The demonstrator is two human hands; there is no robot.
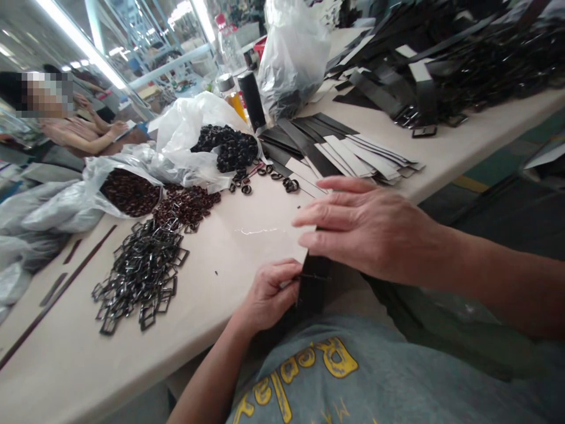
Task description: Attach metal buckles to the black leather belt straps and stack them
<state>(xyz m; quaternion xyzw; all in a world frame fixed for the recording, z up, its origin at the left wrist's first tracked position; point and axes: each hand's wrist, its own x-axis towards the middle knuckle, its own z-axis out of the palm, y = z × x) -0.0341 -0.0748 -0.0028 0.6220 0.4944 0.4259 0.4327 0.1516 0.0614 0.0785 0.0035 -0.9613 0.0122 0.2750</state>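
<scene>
My left hand (273, 294) is closed at the table's front edge, its thumb and fingers pinching a black strap (314, 282) with a pale underside. The strap hangs down in front of my shirt, and a thin line or band crosses it. Just above, my right hand (375, 227) has its fingers stretched out over the upper end of the strap. Whether those fingertips touch the strap I cannot tell. Beyond the right hand, several black strips with white backs (353, 156) lie fanned out on the table. Small black loops (276, 175) are scattered beside them.
Black rectangular buckles (143, 268) form a pile on the table (238, 253) at left. Behind are brown loops (188, 206), plastic bags (293, 53), a dark flask (251, 100) and bottles. Finished-looking black belts (494, 65) heap at far right. Another person (77, 132) sits at back left.
</scene>
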